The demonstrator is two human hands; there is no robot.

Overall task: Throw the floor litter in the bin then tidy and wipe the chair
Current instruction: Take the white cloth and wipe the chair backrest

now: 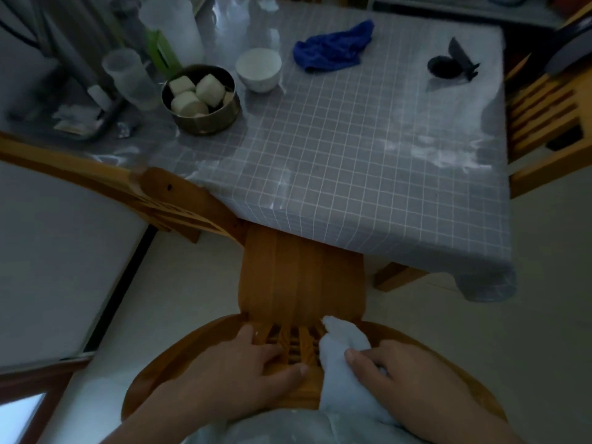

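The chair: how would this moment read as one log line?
stage: wiping chair backrest | left hand: braced on slats | right hand: pressing white cloth on slats

table covered w/ grey checked cloth, white grid lines, clear plastic sheet on top, glare patches near right edge. on it: metal bowl of white buns at left, white bowl just beside it to the right, crumpled blue cloth further right toward back, black round thing w/ flap well apart near far right edge. back-left corner crowded: cloudy plastic jars, green box, small wrappers, too blurry to tell more. pale floor below.
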